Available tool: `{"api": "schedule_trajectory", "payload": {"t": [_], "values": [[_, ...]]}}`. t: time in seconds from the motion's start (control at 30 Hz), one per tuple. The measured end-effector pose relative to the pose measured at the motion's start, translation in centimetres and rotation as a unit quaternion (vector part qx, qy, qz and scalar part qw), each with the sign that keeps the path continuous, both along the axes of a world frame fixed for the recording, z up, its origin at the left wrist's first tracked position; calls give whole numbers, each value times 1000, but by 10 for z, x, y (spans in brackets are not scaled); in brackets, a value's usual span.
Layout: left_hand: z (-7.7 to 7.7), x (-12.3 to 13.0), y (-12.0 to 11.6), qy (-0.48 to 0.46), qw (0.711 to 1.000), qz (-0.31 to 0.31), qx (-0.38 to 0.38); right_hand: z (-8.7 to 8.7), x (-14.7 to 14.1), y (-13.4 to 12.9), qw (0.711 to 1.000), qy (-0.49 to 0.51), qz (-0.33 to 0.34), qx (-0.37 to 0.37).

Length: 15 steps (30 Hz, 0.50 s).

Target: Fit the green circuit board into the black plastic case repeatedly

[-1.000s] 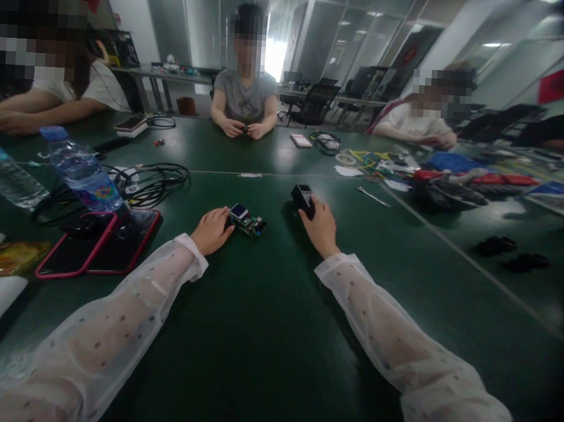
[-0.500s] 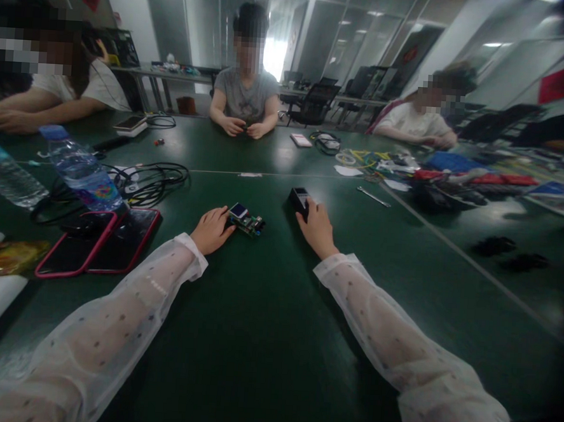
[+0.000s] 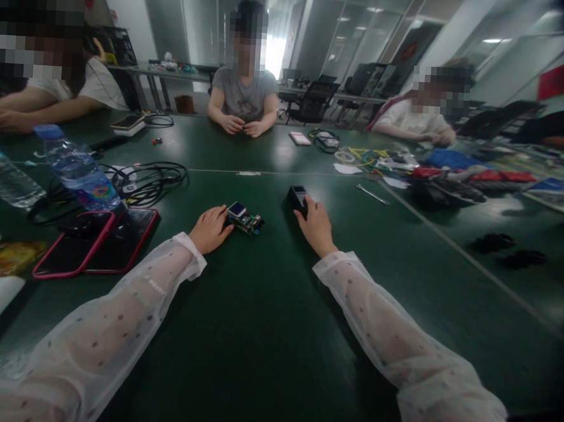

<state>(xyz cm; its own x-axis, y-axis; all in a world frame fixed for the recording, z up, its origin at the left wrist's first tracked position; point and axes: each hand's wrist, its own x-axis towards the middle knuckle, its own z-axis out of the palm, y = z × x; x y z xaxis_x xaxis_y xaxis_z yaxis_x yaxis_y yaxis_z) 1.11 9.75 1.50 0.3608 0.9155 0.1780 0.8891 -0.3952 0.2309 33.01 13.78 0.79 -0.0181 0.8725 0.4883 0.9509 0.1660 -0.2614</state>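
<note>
On the green table (image 3: 257, 311), a bare circuit board (image 3: 251, 223) with a small screen (image 3: 237, 210) lies just right of my left hand (image 3: 210, 229). The thumb and fingers of that hand are closed about the board's left end. Further right, a small black box (image 3: 296, 200) with a greyish panel on its top rests on the tabletop. My right hand (image 3: 317, 224) is wrapped over the near right side of this box and hides part of it. Both hands lie low on the table, a short gap between the two items.
Left of me are two red-edged phones (image 3: 122, 242), a water bottle (image 3: 81, 173) and coiled black cables (image 3: 162, 181). A wrench (image 3: 372, 194) lies right of the box, before heaped cables and tools (image 3: 456, 174). Three people sit around the table, one directly opposite (image 3: 244, 97).
The view has shifted very slightly. Both hands stay on the same items, and neither item has visibly moved on the table.
</note>
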Motion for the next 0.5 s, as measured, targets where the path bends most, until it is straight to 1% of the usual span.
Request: {"api": "schedule_trajectory", "payload": {"t": [0.2, 0.5], "values": [[-3, -2, 2, -5, 1000, -6, 4, 3, -2, -1, 999, 26, 19, 24], [-8, -3, 4, -1, 1000, -9, 20, 6, -5, -3, 999, 26, 38, 24]]}}
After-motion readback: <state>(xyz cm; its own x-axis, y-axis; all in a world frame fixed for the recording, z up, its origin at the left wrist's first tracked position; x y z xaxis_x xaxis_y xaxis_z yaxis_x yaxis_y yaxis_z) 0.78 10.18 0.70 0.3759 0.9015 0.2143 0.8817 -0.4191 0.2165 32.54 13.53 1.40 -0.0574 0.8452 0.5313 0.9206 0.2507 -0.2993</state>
